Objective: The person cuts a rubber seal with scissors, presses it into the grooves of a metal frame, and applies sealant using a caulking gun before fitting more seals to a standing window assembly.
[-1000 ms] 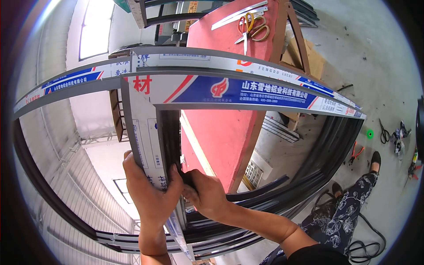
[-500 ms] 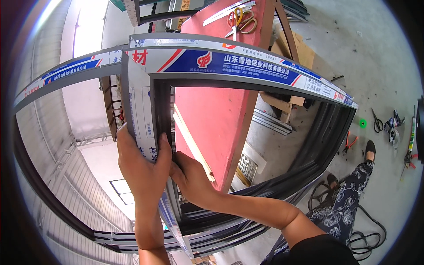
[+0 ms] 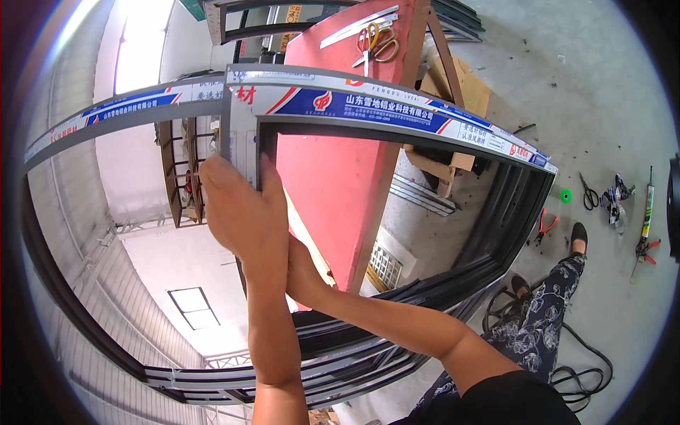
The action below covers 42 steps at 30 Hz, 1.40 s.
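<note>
A large window frame [image 3: 74, 280] with dark inner channels fills the middle of the view. At its right side sits a sash [image 3: 297, 103], its face covered in blue, white and red protective film. My left hand [image 3: 244, 205] is wrapped round the sash's upright stile [image 3: 243, 138], with the thumb on the inner edge and the other fingers round the outer edge. Below it, my right hand [image 3: 306, 273] is close against the same stile, partly behind my left wrist. The right fingers are hidden.
A red-topped table [image 3: 333, 191] stands behind, bearing scissors [image 3: 372, 46] and white strips [image 3: 358, 27]. On the floor at the right lie green tape [image 3: 565, 196], black scissors [image 3: 588, 191], red-handled pliers [image 3: 545, 225], a caulking gun [image 3: 644, 237] and a black cable [image 3: 588, 386].
The sash's stile has shifted right relative to the frame's left part. My left hand has moved up the stile, and its forearm now covers the right fingers. The view has turned slightly.
</note>
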Tool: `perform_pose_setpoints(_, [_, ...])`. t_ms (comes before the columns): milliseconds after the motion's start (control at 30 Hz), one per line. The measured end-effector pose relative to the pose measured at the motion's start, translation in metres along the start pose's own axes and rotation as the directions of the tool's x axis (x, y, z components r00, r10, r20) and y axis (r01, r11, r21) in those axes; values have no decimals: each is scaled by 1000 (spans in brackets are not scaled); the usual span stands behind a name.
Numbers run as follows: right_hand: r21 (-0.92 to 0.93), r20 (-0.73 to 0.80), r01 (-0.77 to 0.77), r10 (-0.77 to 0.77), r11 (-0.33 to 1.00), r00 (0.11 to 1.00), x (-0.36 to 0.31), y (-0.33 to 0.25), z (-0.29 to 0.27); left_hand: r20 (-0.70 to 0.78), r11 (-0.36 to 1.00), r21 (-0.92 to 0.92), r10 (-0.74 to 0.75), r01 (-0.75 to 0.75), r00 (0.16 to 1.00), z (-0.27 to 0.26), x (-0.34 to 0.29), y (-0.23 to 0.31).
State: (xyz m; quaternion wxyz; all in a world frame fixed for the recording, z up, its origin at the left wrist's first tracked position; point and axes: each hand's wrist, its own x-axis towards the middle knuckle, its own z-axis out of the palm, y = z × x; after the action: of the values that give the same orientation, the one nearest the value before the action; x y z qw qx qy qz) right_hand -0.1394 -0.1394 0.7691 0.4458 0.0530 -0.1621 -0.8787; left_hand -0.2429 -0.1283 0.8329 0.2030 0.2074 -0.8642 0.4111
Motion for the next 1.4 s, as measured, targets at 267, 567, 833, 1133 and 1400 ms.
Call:
perform_pose_setpoints(267, [-810, 135, 247, -240, 532, 961, -60, 6, -16, -11, 999, 37, 2, -2, 1000, -11, 2, 0])
perform_pose_setpoints(567, [-936, 133, 129, -10, 326, 991, -69, 12, -11, -151, 992, 27, 129, -126, 980, -12, -28, -24])
perform_pose_setpoints(833, [-922, 149, 166, -75, 351, 986, -78, 1, 5, -100, 995, -101, 1, -11, 995, -11, -30, -21])
perform_pose_setpoints(1133, [-947, 255, 253, -16, 199, 967, -106, 58, -22, 9, 999, -44, -1, 1, 1000, -17, -8, -13])
perform_pose_setpoints(1400, [-983, 88, 78, 50, 168, 995, -102, 49, -22, -24, 993, -83, 79, -81, 997, -15, -35, -30])
